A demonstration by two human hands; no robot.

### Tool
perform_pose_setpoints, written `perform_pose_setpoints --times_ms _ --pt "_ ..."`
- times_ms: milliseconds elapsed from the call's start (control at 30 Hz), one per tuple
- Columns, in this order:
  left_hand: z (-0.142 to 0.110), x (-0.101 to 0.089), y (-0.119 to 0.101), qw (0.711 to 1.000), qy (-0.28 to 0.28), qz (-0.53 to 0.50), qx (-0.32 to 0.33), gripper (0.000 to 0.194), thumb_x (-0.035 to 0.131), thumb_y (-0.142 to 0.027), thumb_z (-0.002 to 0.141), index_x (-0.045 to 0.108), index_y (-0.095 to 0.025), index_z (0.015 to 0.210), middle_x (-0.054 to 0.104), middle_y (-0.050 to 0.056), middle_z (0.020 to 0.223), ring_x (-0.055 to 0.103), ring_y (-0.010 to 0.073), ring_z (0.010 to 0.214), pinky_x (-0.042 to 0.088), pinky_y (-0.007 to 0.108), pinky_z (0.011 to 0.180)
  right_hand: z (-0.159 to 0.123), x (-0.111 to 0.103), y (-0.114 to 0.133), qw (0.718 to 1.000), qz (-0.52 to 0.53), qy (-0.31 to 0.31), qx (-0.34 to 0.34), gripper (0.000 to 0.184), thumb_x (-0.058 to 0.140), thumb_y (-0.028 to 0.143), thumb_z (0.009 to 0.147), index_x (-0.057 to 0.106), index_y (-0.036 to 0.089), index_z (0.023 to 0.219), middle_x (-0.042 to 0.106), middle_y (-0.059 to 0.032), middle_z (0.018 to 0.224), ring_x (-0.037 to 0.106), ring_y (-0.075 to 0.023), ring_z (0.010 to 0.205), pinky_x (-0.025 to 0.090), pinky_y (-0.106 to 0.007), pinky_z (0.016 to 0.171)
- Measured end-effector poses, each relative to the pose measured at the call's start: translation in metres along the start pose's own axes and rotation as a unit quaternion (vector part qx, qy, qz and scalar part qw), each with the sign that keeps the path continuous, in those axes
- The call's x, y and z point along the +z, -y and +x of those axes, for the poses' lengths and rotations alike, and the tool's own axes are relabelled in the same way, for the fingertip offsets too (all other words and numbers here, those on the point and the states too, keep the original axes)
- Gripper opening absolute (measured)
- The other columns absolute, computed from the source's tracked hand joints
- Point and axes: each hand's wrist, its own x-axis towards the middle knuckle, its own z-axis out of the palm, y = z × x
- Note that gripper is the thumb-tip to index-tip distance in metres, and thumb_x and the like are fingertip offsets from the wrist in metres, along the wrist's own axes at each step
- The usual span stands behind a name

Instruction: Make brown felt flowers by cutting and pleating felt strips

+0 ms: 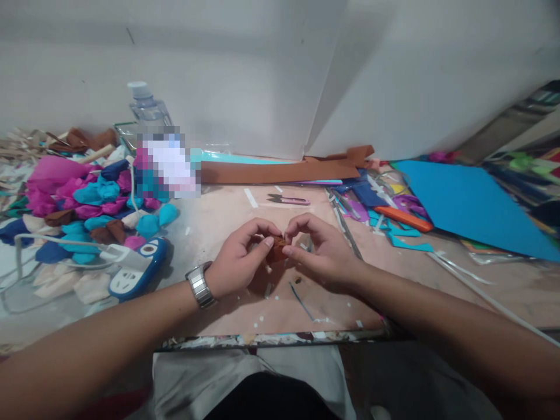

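Observation:
Over the middle of the work board, my left hand point(238, 256) and my right hand point(324, 251) meet at a small gathered brown piece point(277, 252), perhaps crepe paper or cloth. Both hands pinch it between thumb and fingers, the left from its left side and the right from its right. My fingers cover part of it. Just beyond my hands lie pink-handled thread snips point(297, 201). A thin dark strip point(301, 301) rests on the board nearer to me.
Colourful gathered puffs point(96, 198) pile up at left, beside a blue-and-white power strip point(140, 268) and a bottle point(146, 108). Long brown strips point(280, 172) lie along the wall. An orange cutter point(405, 219), scraps and a blue sheet point(472, 204) occupy the right.

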Motion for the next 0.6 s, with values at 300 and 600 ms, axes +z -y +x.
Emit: perform_pose_setpoints --times_ms 300,600 --pt "0.0038 -0.0008 -0.0005 0.998 -0.025 -0.049 -0.03 0.014 0.068 -0.03 0.095 0.069 -0.017 0.102 0.073 0.006 0.102 0.069 0.0171 0.092 0.057 0.03 0.085 0.0025 0.0029 -0.0016 0.999 0.049 0.0 0.014 0.022 0.08 0.026 0.091 0.066 0.022 0.107 0.07 -0.0022 0.102 0.065 -0.0175 0.094 0.052 -0.032 0.086" --pt "0.0015 -0.0002 -0.0034 1.0 -0.014 0.001 -0.017 0.015 0.064 -0.03 0.099 0.066 -0.017 0.106 0.071 0.005 0.101 0.067 0.0143 0.086 0.056 0.027 0.079 0.0013 0.0031 -0.0005 0.99 0.13 -0.003 0.057 0.016 0.078 0.03 0.094 0.068 0.024 0.103 0.066 -0.0011 0.098 0.061 -0.0159 0.09 0.05 -0.032 0.084"
